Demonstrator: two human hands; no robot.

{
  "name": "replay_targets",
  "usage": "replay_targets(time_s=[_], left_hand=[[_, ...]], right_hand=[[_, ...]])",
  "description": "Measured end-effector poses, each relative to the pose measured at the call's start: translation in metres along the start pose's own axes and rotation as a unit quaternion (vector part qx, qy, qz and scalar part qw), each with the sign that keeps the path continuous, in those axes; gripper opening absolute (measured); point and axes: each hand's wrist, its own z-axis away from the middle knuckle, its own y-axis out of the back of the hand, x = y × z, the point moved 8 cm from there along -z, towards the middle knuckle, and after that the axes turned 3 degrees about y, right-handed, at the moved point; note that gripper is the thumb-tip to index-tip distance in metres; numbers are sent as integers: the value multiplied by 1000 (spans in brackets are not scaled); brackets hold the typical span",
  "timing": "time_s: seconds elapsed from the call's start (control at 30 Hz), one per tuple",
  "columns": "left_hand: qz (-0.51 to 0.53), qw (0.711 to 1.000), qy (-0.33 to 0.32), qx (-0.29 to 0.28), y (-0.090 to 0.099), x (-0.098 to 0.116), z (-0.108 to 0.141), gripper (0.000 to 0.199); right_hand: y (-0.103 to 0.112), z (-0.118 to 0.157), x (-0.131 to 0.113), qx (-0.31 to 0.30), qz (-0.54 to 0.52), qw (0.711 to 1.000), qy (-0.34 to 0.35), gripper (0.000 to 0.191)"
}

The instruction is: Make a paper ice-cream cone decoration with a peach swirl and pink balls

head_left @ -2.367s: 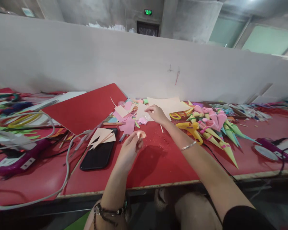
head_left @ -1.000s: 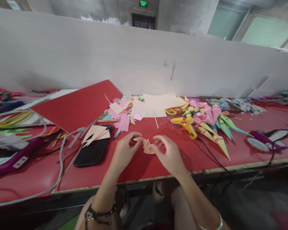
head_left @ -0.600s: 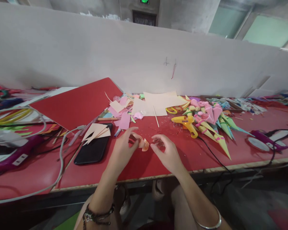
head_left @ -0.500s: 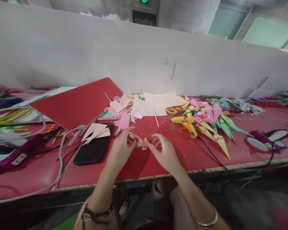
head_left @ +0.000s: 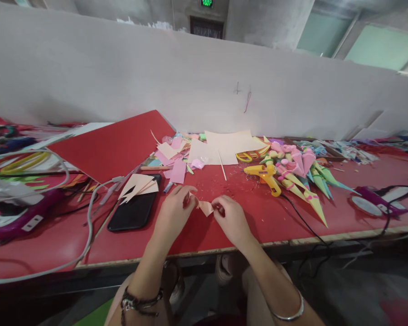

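Observation:
A small piece of peach paper (head_left: 206, 208) is held between both hands, above the red table near its front edge. My left hand (head_left: 177, 209) pinches its left end, and my right hand (head_left: 231, 218) pinches its right end. Cut peach strips (head_left: 139, 188) lie on a black phone (head_left: 131, 216) left of my left hand. Beyond the hands, a thin white stick (head_left: 221, 165) rests on the table. The yellow glue gun (head_left: 263, 175) lies to the right of my right hand.
Cone-shaped paper pieces with pink and green parts (head_left: 301, 170) are piled at right. Large peach sheets (head_left: 224, 147) and pink scraps (head_left: 178, 171) lie at the back. A red board (head_left: 112, 147) leans at left. Purple power strips (head_left: 30, 222) and cables cross the table (head_left: 197, 240).
The peach paper has turned and now shows a flatter, pointed face. My right hand's fingers have closed more tightly on its end. The view has shifted slightly.

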Motion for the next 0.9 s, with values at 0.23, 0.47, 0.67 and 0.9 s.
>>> replay_targets(time_s=[0.23, 0.47, 0.67, 0.9], left_hand=[[-18, 999, 32, -36, -14, -2, 1, 12], [40, 992, 2, -117, -25, 0, 2, 20], [76, 984, -8, -158, -28, -2, 6, 28], [-17, 992, -26, -119, -23, 0, 3, 20]], right_hand=[[23, 2, 1, 108, -88, 990, 24, 23], [25, 6, 2, 113, -108, 988, 9, 15], [28, 8, 4, 135, -136, 981, -9, 16], [27, 7, 7, 133, -115, 984, -17, 20]])
